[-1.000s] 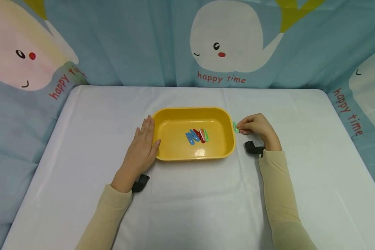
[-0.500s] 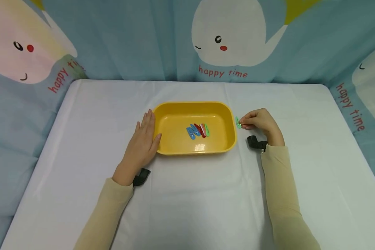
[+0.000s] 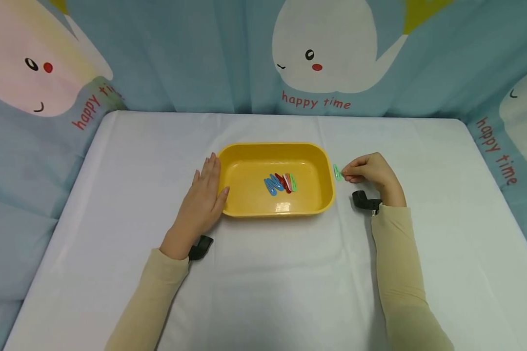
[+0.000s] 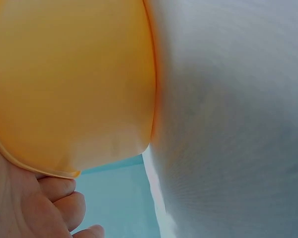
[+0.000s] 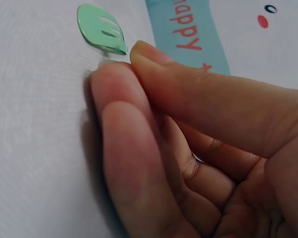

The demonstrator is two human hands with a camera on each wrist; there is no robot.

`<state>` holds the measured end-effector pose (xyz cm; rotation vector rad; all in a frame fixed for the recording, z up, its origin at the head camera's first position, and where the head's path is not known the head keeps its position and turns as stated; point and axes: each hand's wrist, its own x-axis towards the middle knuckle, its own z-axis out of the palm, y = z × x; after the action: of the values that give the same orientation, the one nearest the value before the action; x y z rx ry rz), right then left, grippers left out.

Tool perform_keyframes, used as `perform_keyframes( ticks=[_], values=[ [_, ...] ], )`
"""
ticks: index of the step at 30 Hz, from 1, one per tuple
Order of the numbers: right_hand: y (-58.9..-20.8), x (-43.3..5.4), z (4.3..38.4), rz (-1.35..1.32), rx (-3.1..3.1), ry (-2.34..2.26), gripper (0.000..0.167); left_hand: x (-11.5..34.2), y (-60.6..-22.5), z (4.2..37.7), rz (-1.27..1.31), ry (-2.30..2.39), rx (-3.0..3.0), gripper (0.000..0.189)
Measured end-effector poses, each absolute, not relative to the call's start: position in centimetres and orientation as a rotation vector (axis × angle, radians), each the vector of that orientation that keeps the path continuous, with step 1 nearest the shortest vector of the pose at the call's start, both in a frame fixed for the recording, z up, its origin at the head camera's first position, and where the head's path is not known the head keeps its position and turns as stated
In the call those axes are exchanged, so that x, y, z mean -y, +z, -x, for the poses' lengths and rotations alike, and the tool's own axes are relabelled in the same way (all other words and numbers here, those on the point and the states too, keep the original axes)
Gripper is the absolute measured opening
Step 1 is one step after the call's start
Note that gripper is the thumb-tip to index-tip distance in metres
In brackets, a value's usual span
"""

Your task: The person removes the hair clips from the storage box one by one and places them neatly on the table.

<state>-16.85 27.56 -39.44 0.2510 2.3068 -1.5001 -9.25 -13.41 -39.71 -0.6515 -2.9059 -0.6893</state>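
Observation:
A yellow tray (image 3: 233, 152) lies on the white table, with several blue, red, white, orange and green hair clips (image 3: 281, 183) side by side in it. My left hand (image 3: 197, 207) rests along the tray's left end, fingers straight and thumb over the rim. The left wrist view shows the tray's outer wall (image 4: 79, 89) and the fingers at its rim. Just right of the tray, a single green hair clip (image 3: 337, 172) lies on the table. My right hand (image 3: 371, 173) is beside it, thumb against curled fingers; in the right wrist view the clip appears just beyond the fingertips.
A white cloth covers the table (image 3: 272, 282). Behind it and at both sides hangs a blue curtain (image 3: 193, 58) printed with whales. Black wrist cameras (image 3: 200, 247) sit under both forearms.
The head view has tilted slightly. My right fingertips have drawn a little to the right from the green hair clip, which stays beside the tray. The left hand keeps its place.

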Motion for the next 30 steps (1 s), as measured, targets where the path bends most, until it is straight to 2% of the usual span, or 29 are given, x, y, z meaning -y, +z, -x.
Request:
perform_keyframes(
  ticks=[16, 25, 30],
  values=[
    [-39.1, -27.8, 16.5, -0.222, -2.269, -1.538, 0.025, 13.4, -39.5, 9.0, 0.647, -0.69, 2.896, 0.064],
    [-37.2, -26.7, 16.2, -0.19, -2.292, -1.659, 0.011, 13.4, -39.4, 9.0, 0.645, -0.686, 2.891, 0.064],
    [-35.9, -25.4, 15.8, -0.114, -2.353, -1.615, 0.02, 13.4, -39.5, 9.0, 0.64, -0.694, 2.899, 0.064]
  ],
)
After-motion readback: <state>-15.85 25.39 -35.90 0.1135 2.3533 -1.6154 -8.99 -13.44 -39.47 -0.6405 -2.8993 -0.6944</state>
